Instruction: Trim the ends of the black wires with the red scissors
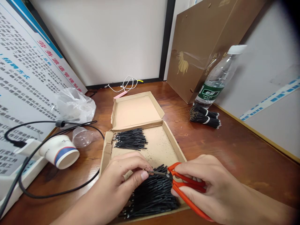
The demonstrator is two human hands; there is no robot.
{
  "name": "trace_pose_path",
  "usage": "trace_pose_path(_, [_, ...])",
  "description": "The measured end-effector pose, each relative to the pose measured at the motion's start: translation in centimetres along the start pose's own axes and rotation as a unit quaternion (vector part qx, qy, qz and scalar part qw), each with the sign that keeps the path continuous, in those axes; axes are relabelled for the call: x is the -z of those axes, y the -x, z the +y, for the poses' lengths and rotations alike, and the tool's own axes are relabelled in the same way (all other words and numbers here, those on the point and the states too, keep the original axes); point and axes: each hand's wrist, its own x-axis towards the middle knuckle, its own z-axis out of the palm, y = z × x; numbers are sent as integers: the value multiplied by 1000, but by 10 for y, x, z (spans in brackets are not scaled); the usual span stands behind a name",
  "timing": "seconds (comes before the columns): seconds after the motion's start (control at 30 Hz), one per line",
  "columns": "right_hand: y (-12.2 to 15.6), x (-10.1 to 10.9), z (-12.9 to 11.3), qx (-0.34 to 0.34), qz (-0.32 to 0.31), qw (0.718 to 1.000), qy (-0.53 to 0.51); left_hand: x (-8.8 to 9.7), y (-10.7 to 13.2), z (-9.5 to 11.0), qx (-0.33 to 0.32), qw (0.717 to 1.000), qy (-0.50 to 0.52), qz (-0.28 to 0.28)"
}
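My right hand (206,184) grips scissors (178,178) with red-orange handles and dark blades, which point left at my left fingertips. Thumb and forefinger of my left hand (128,175) are pinched together at the blade tips; a small end, probably of a black wire, shows there but is mostly hidden. Both hands are over an opened cardboard box (172,140). Beneath them lies a large pile of short black wires (154,197) with pale ends. A smaller, neater pile of black wires (130,139) rests in the box's far left part. Dark specks dot the cardboard.
On the right, banded wire bundles (205,117) lie before a water bottle (215,78) and a brown carton (199,43). At left are a tipped paper cup (61,151), a clear plastic cup (82,137), a plastic bag (75,104) and a looping black cable (58,197). A white cord (127,82) lies behind.
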Motion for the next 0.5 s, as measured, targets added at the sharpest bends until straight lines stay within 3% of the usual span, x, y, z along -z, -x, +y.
trace_pose_path(0.2, [0, 0, 0, -11, -14, 1000, 2, 0, -1, 2, -4, 1000, 1, -1])
trace_pose_path(0.5, [-2, 2, 2, 30, 23, 999, -5, -1, 0, 0, -15, 1000, -2, 3])
